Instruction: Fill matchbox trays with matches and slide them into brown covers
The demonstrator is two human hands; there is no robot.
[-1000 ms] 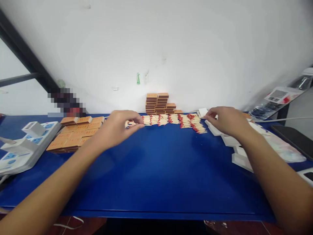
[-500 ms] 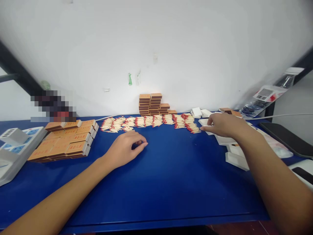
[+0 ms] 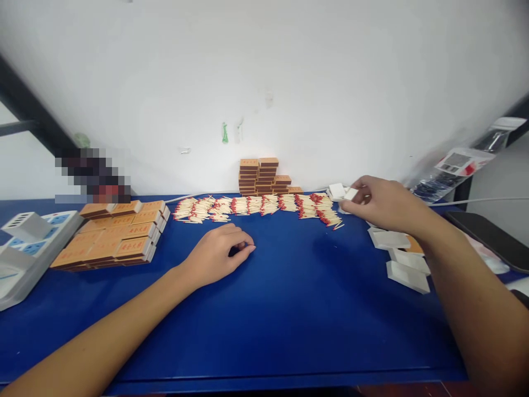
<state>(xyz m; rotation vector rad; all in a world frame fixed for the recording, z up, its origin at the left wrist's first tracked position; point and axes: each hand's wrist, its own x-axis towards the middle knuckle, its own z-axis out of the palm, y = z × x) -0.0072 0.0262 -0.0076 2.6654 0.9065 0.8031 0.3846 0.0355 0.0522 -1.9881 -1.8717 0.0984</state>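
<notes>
My left hand (image 3: 223, 253) rests on the blue tabletop, fingers curled and thumb tip close to the index fingertip, with nothing seen in it. Just beyond it, red-tipped matches (image 3: 248, 205) lie in a long row of heaps. On the right, my right hand (image 3: 378, 204) pinches a small white matchbox tray (image 3: 351, 194) between thumb and fingers; part of the tray is hidden. Another white tray (image 3: 336, 190) sits against the wall beside it. Several more white trays (image 3: 407, 277) lie under and in front of my right forearm.
Orange matchboxes (image 3: 111, 237) are piled at the left, next to a white power strip (image 3: 45, 237). More matchboxes (image 3: 258, 175) are stacked against the wall behind the matches. A dark phone (image 3: 487, 237) and a clear plastic bag (image 3: 454, 165) are at the right. A white cable (image 3: 487, 199) runs along the back.
My right hand has moved back toward the wall, from the nearer white trays to those by the end of the matches. The left hand stays in place; the view has shifted slightly.
</notes>
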